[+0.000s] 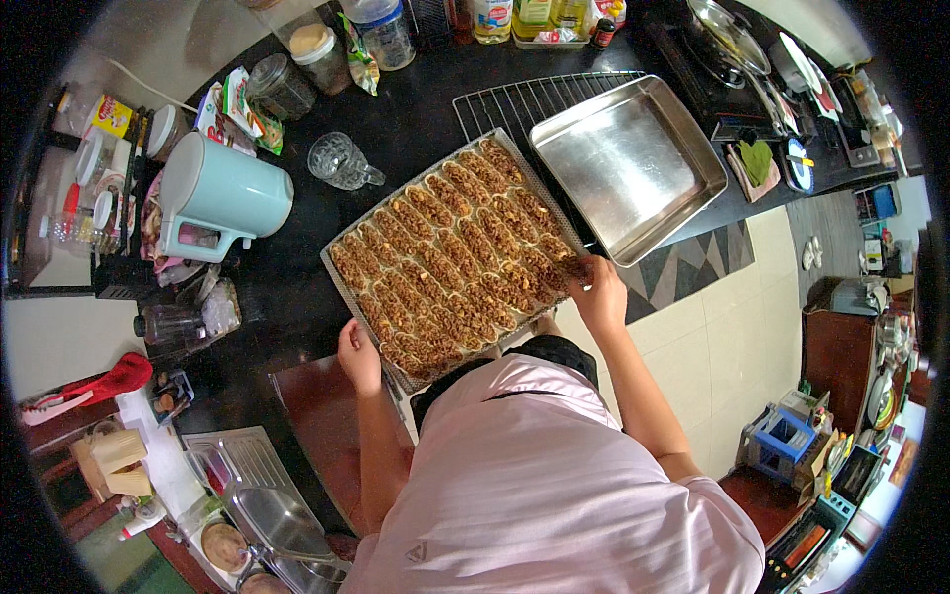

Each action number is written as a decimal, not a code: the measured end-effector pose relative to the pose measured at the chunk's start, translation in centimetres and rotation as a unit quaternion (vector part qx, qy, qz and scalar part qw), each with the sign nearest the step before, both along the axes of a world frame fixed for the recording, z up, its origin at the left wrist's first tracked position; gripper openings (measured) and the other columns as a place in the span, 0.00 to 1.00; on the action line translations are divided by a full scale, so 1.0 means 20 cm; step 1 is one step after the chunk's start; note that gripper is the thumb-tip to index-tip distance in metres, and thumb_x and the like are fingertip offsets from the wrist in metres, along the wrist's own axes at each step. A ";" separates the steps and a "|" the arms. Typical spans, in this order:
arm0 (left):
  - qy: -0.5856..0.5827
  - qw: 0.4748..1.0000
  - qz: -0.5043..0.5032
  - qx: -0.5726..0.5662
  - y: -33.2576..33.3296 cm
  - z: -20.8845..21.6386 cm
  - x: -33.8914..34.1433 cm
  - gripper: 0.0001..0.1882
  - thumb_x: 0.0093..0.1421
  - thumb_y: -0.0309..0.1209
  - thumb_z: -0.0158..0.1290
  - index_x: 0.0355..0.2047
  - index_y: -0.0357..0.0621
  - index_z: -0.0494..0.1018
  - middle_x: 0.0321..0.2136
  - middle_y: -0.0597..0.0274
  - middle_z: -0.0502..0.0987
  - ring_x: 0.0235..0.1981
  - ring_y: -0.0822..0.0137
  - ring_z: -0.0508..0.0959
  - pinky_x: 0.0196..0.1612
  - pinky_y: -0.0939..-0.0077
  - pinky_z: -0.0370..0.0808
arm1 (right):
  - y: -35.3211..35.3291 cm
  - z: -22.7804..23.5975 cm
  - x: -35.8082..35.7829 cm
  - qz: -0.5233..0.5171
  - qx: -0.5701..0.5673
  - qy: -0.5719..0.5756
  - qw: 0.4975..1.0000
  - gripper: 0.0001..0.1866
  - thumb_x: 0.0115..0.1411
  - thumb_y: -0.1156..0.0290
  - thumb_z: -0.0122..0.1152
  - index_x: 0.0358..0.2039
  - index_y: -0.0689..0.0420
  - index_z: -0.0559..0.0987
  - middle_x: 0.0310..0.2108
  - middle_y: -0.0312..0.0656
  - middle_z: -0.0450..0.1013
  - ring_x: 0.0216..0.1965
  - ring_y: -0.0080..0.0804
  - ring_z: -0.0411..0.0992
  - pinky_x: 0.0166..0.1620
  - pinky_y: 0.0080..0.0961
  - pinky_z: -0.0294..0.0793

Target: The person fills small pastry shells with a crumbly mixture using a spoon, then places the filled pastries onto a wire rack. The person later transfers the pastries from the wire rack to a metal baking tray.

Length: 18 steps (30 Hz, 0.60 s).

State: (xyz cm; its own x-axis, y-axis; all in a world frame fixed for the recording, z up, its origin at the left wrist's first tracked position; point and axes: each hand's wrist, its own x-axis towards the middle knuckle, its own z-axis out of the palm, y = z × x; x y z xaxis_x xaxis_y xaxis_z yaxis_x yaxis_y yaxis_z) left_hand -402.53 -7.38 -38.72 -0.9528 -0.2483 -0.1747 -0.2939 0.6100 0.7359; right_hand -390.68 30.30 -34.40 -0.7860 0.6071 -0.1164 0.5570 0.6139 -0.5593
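**Both hands on the pastry tray**

The tray (341, 282) of filled pastries (455, 252) sits on the black counter (416, 119), just left of the empty steel pan (633, 168). Left hand (358, 354) grips its near corner; right hand (599, 292) seems pinched on an edge pastry.

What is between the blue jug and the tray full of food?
In the head view, a clear glass mug stands on the black counter between the blue jug and the food tray.

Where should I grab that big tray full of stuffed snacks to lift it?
Probably by its two opposite corner edges, one from each side, as the left hand and right hand do. The tray is wide, flat and packed with stuffed pieces, so only the thin rim is free.
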 end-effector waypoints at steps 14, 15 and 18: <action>0.005 0.995 -0.043 -0.090 0.13 0.17 -0.01 0.18 0.61 0.32 0.49 0.51 0.41 0.66 0.42 0.54 0.67 0.38 0.60 0.71 0.42 0.66 0.69 | -0.08 0.08 0.03 -0.055 0.063 0.020 0.996 0.18 0.46 0.68 0.62 0.38 0.61 0.72 0.37 0.49 0.68 0.31 0.50 0.72 0.34 0.40 0.73; 0.035 0.991 -0.062 -0.115 0.14 0.17 -0.02 0.18 0.61 0.32 0.49 0.51 0.41 0.66 0.43 0.53 0.67 0.40 0.58 0.70 0.44 0.65 0.68 | -0.07 0.07 0.03 -0.049 0.076 0.034 0.995 0.18 0.46 0.68 0.62 0.37 0.60 0.72 0.37 0.48 0.69 0.31 0.49 0.72 0.33 0.39 0.73; 0.126 0.974 -0.107 -0.156 0.21 0.21 -0.05 0.18 0.60 0.31 0.50 0.50 0.41 0.66 0.45 0.50 0.66 0.46 0.54 0.68 0.49 0.61 0.65 | -0.06 0.10 0.04 -0.074 0.042 0.033 0.996 0.16 0.46 0.68 0.62 0.36 0.59 0.74 0.36 0.47 0.70 0.32 0.48 0.73 0.35 0.38 0.73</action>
State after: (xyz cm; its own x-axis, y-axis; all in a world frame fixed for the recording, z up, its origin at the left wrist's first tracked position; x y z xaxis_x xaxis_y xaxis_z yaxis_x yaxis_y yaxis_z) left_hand -403.63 -3.22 -34.48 -0.9914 -0.0437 0.1232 0.0295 0.8432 0.5367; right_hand -389.97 29.06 -32.46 -0.6921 0.7217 -0.0118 0.6085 0.5745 -0.5474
